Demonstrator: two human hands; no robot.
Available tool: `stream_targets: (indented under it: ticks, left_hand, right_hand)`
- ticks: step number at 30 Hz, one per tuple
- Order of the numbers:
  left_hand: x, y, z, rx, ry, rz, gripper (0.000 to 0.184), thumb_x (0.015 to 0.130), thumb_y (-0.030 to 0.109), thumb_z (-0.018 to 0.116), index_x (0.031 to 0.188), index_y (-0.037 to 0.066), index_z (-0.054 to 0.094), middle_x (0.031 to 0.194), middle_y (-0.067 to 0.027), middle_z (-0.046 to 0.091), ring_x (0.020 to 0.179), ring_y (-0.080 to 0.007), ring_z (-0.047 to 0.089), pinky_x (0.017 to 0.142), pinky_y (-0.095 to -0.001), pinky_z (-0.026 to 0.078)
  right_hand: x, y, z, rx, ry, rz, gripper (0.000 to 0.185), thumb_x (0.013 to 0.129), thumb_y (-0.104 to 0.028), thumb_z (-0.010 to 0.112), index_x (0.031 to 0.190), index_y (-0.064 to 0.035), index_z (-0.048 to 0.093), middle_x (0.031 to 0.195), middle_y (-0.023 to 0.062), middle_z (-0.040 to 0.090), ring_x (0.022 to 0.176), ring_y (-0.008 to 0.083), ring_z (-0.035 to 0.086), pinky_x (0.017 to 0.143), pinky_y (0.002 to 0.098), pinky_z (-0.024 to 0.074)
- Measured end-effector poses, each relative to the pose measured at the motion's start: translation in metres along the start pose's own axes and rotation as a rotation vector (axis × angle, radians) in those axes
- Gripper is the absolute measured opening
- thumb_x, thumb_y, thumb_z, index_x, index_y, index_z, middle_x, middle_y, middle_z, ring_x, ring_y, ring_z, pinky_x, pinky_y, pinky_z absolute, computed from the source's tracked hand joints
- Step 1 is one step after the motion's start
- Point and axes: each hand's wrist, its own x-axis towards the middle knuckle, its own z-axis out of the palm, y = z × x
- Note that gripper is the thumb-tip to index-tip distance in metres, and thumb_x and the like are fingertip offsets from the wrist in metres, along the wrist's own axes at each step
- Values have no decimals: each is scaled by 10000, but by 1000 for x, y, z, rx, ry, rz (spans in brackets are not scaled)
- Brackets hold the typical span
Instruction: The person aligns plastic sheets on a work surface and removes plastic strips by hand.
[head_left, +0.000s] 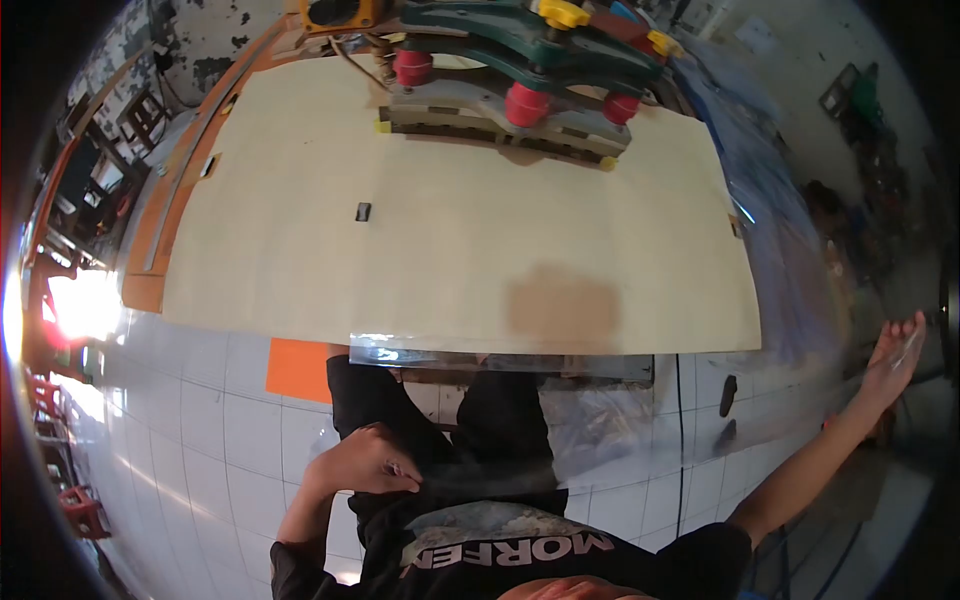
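Clear plastic film (620, 460) stretches across my lap between my two hands, see-through and hard to trace. My left hand (372, 462) is closed on one end of it above my thigh. Far out to the right, my right hand (895, 358) is raised with its fingers pinched on the other end. In front of me lies a wide cream-coloured board (450, 240) with a small black piece (363, 212) on it. A strip of clear plastic (400, 352) sticks out from under the board's near edge.
A green and grey machine (520, 70) with red knobs stands at the board's far side. Bluish plastic sheets (770, 220) hang along the right edge. An orange panel (298, 368) is below the board at left. Tiled floor (240, 430) shows beneath.
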Motion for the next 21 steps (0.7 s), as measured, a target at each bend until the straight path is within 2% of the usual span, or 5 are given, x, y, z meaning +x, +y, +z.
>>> stream_targets:
  ticks: [5, 7, 13, 16, 21]
  left_hand:
    - [-22, -10, -1, -73, -113, -249, 119, 794, 170, 821, 874, 86, 793, 791, -60, 756, 719, -194, 733, 656, -294, 564]
    - [-32, -11, -5, -127, -116, -325, 122, 797, 171, 831, 874, 83, 795, 809, -67, 764, 734, -187, 740, 681, -295, 572]
    - [-74, -25, -6, -319, -95, -397, 158, 835, 158, 813, 969, 78, 788, 864, -39, 775, 798, -118, 736, 734, -267, 567]
    - [-83, -23, -1, -416, -43, -373, 178, 839, 146, 815, 983, 49, 777, 862, -42, 774, 807, -108, 733, 727, -262, 560]
    - [-92, -15, 13, -439, -7, -405, 200, 814, 80, 830, 992, 19, 760, 878, -66, 769, 814, -129, 729, 715, -274, 569]
  right_hand:
    - [13, 53, -15, -94, 4, 209, 491, 987, -364, 626, 1333, -24, 547, 1067, 50, 551, 924, 151, 549, 874, 326, 465]
    - [-5, 73, 24, -322, -70, 290, 435, 986, -360, 624, 1285, -45, 586, 1070, 72, 590, 917, 166, 605, 817, 325, 517]
    - [-43, 147, 139, 2, -583, 766, 211, 1018, -271, 577, 1092, -75, 599, 1243, 147, 646, 1000, 229, 665, 859, 373, 537]
    - [-46, 208, 173, 53, -498, 926, 164, 1025, -234, 556, 1099, -92, 596, 1232, 105, 654, 1030, 239, 657, 887, 396, 530]
    - [6, 273, 153, -82, -230, 742, 211, 1028, -198, 541, 1198, -79, 577, 1256, 92, 635, 1084, 251, 634, 919, 415, 526]
